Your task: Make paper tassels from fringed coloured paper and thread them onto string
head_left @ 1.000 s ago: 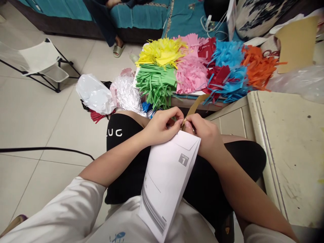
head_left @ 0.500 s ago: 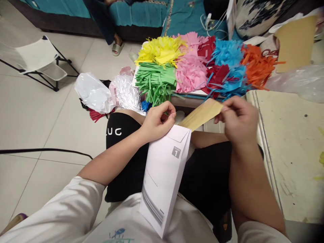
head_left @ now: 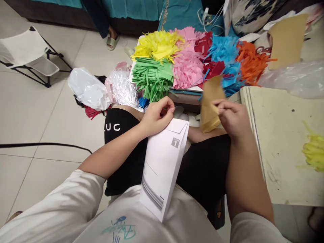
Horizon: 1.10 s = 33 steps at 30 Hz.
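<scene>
A slim white packet (head_left: 162, 165) stands tilted at the lower centre of the frame, its bottom end against the printed shirt (head_left: 141, 219). It looks like smooth, stiff paper: a long folded sleeve with sharp creases, grey stripes low down and a grey square marked "1" under the folded flap (head_left: 178, 126).

The left hand (head_left: 158, 116) sits at the packet's upper-left corner, fingers curled in and thumb drawn against them; it seems to have hold of that edge, though the contact is hidden. The right hand (head_left: 234, 118), just right of centre, pinches a brown strip (head_left: 211, 101) tightly between thumb and bent fingers. The strip is thin, slightly shiny and bowed, apart from the packet.

A light, steady left grip should keep the packet's creases crisp; pinching the strip near its edge and keeping it clear of the packet and the black shorts (head_left: 202, 168) would probably limit crumpling.

Beyond, at upper centre, lie limp fringed bundles in yellow (head_left: 157, 45), green, pink, red, blue and orange. Crinkled silver fringe (head_left: 124, 87) and a glossy white bag (head_left: 87, 89) are left of them; a scuffed cream tabletop (head_left: 278, 135) fills the right.
</scene>
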Each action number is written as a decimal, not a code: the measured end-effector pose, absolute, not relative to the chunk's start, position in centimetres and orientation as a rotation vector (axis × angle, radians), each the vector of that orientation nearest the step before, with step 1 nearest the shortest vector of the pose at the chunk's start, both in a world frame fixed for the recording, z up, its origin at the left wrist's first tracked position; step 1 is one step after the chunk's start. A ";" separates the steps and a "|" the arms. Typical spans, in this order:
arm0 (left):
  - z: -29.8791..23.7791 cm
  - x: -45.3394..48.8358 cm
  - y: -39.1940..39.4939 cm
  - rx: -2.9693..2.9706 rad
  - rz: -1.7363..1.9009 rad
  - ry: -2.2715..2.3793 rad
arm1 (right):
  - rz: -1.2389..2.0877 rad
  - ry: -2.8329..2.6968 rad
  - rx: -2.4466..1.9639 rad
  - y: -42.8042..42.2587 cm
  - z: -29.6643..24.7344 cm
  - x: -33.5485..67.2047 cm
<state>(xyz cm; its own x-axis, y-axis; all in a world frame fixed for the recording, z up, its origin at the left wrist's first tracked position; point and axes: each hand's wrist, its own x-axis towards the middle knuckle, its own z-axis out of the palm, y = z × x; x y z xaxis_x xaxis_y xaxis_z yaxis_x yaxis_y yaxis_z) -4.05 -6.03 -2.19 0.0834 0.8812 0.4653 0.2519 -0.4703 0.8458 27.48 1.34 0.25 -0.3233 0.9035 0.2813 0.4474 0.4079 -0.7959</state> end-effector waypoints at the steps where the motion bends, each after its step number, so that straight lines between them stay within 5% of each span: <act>1: -2.2 -4.1 -6.0 1.797 1.407 1.129 | 0.826 -1.930 -1.141 0.8 0.1 26.2; 16: -2.2 -3.8 -5.5 1.973 1.386 1.227 | 0.956 -1.791 -0.789 -2.1 -0.2 19.4; 22: -2.1 -3.5 -5.8 1.972 1.396 1.191 | 1.030 -1.821 -1.010 -2.6 -1.3 18.6; 33: -2.4 -3.6 -6.1 2.131 1.201 1.245 | 1.813 -1.248 -1.029 -2.9 -1.1 16.8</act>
